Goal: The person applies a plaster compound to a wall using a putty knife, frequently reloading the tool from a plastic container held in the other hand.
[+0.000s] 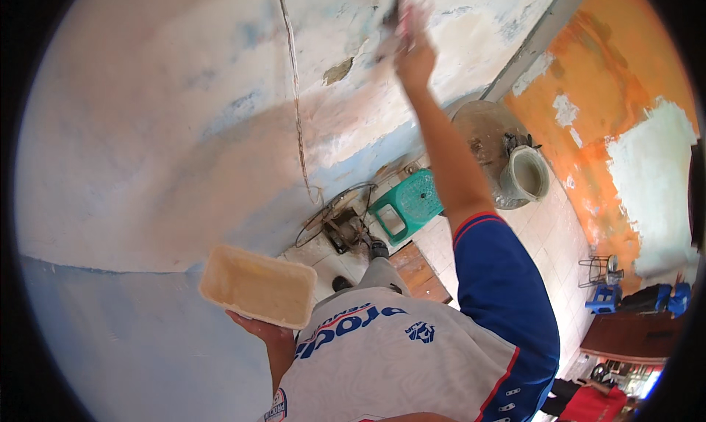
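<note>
My right hand (414, 60) is raised to the patchy white and blue wall (184, 91), its fingers closed on a blurred tool (403, 8) with a dark edge, probably a scraper. A chipped patch (338, 71) and a long hanging cord (294, 91) lie left of that arm. At lower left, my left hand (261, 326) holds a rectangular cream-coloured container (259, 282) with pale contents, its fingers partly hidden beneath it.
Below are a green stool (393, 216), a dark machine with cables (344, 231), a large round tub (474, 128), a grey bucket (526, 173) and a wooden board (419, 271). An orange, patched wall (588, 69), blue stool (603, 300) and person in red (592, 403) are at right.
</note>
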Demonstrator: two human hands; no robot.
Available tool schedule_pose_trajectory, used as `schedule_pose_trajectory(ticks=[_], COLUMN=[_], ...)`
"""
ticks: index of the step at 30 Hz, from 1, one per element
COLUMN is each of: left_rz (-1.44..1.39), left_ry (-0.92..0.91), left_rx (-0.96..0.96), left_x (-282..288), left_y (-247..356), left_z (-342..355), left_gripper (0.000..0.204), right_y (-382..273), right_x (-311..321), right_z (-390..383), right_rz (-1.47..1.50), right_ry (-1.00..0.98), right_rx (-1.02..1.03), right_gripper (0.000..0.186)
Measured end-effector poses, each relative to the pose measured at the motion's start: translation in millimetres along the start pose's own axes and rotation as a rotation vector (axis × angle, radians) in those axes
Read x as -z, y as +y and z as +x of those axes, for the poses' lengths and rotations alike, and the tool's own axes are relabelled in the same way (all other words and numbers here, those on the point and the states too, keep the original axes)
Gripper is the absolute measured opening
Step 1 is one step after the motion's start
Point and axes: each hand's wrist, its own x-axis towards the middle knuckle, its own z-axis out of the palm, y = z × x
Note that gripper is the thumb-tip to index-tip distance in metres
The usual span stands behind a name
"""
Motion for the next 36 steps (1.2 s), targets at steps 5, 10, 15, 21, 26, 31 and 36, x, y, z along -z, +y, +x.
schedule_pose_trajectory(ticks=[5,10,15,21,26,31,36], left_rz=[-0.045,-0.064,-0.007,0.022,-0.142,-0.087,-0.084], left_ry=[-0.041,-0.11,-0.123,-0.133,-0.182,-0.268,-0.082], left_rx=[0.03,-0.059,-0.138,-0.171,-0.067,-0.067,-0.106], left_x=[51.1,49.8,59.4,48.5,53.7,41.0,22.5], left_y=[7.5,7.6,2.9,-10.1,-5.4,-4.5,-6.5], left_z=[8.8,14.5,13.3,17.3,25.8,18.5,7.3], left_gripper=[0.075,0.077,0.077,0.075,0.076,0.076,0.077], right_y=[-8.3,-10.4,-43.4,-19.3,-19.2,-47.3,-19.9], right_x=[4.2,54.3,51.2,2.9,52.2,66.4,29.9], right_z=[-209.8,-111.5,69.5,-82.2,-98.4,79.3,39.2], right_rz=[0.078,0.003,0.027,-0.015,-0.018,-0.053,-0.032], right_ry=[-0.441,-0.079,0.108,-0.137,-0.221,0.173,-0.083], right_rx=[-0.039,0.043,-0.012,0.107,0.073,0.214,0.224], right_gripper=[0.051,0.039,0.05,0.058,0.053,0.048,0.055])
